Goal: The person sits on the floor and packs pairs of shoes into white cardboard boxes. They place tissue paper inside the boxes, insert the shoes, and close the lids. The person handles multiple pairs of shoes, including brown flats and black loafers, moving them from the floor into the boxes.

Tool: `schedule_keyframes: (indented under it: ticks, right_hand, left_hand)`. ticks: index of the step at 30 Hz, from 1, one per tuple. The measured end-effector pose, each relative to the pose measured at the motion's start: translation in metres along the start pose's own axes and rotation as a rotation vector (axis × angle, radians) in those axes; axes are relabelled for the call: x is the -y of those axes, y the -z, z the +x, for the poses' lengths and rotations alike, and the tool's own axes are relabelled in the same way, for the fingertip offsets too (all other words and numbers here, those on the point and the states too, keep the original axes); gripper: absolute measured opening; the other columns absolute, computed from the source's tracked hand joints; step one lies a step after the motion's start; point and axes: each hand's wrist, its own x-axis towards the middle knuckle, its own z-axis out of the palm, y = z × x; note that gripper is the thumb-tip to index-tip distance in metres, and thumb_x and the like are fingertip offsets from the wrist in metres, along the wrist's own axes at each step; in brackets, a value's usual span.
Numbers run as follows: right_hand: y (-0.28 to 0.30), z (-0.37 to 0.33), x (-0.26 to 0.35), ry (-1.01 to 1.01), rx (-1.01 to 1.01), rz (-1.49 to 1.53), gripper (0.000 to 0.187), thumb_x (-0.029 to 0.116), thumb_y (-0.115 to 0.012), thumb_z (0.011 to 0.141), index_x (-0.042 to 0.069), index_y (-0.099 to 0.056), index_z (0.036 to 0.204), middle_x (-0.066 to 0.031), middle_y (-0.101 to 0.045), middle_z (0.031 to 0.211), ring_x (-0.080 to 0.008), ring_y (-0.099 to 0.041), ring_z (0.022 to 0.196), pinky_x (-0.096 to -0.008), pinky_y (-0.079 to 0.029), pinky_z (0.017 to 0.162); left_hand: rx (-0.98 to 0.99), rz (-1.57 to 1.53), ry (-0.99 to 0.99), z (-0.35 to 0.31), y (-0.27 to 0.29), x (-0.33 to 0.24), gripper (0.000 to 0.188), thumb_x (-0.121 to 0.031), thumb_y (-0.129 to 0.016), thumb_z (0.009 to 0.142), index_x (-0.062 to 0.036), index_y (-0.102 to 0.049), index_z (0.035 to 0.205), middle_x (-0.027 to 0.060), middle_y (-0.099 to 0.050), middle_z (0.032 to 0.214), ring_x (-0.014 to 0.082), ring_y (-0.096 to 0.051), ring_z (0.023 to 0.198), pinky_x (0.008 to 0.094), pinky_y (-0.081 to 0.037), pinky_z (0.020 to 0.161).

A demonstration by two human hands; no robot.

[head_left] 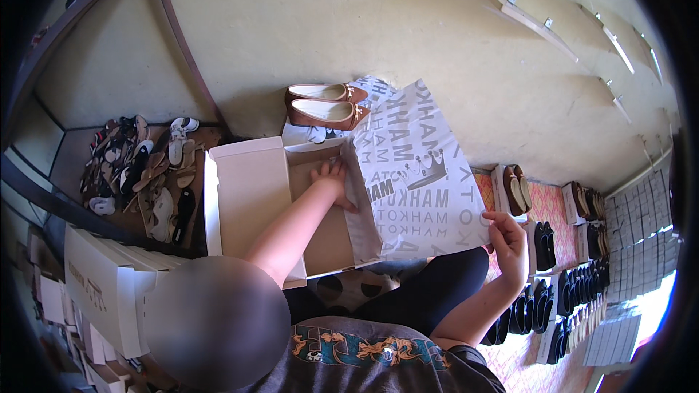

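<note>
In the head view, the left hand [333,183] reaches down into an open cardboard box [328,244], its fingers spread near the inner right side, against the wrapping paper [426,185]. The right hand [504,241] pinches that sheet's right edge between thumb and fingers. The lid [247,193] lies open to the left. Brown flat shoes [325,111] sit just beyond the box; a shoe pile [145,167] lies farther left.
</note>
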Motion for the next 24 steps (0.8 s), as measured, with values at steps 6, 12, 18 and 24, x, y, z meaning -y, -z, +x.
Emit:
schedule_keyframes:
  ticks: [6, 12, 18, 24]
  right_hand:
    - [0.001, 0.000, -0.001, 0.012, 0.002, -0.001, 0.019, 0.003, -0.050, 0.088, 0.000, -0.060, 0.103, 0.0042, -0.051, 0.067, -0.0019, -0.044, 0.056, -0.0167, -0.034, 0.051]
    - [0.002, 0.001, -0.003, 0.025, 0.021, 0.016, 0.019, 0.002, -0.050, 0.087, -0.002, -0.058, 0.104, 0.0014, -0.054, 0.073, -0.0022, -0.045, 0.058, -0.0171, -0.036, 0.051]
    - [-0.004, 0.001, 0.000, 0.066, 0.029, 0.046, 0.021, 0.002, -0.053, 0.084, -0.001, -0.058, 0.105, 0.0027, -0.051, 0.071, -0.0026, -0.046, 0.059, -0.0173, -0.037, 0.052]
    - [-0.003, 0.001, 0.000, 0.058, 0.021, 0.011, 0.023, -0.001, -0.053, 0.082, -0.001, -0.058, 0.104, 0.0036, -0.049, 0.071, -0.0025, -0.044, 0.059, -0.0175, -0.037, 0.053]
  left_hand:
    - [-0.026, 0.057, 0.013, -0.008, 0.003, -0.009, 0.123, -0.063, -0.073, 0.053, -0.0060, -0.013, 0.143, 0.0104, -0.007, 0.151, 0.0314, -0.004, 0.138, 0.0587, -0.013, 0.105]
    - [0.062, 0.207, -0.115, -0.048, -0.002, -0.021, 0.122, -0.063, -0.072, 0.053, -0.0038, -0.014, 0.143, 0.0147, -0.008, 0.150, 0.0329, -0.007, 0.138, 0.0628, -0.009, 0.104]
    - [0.012, 0.121, -0.131, -0.050, -0.017, -0.021, 0.133, -0.069, -0.072, 0.043, -0.0039, -0.012, 0.143, 0.0219, -0.005, 0.148, 0.0371, -0.007, 0.137, 0.0672, -0.007, 0.100]
    - [-0.046, 0.142, -0.112, -0.048, -0.029, -0.022, 0.133, -0.072, -0.068, 0.045, -0.0053, -0.009, 0.144, 0.0217, -0.003, 0.149, 0.0392, -0.007, 0.136, 0.0685, -0.007, 0.099]
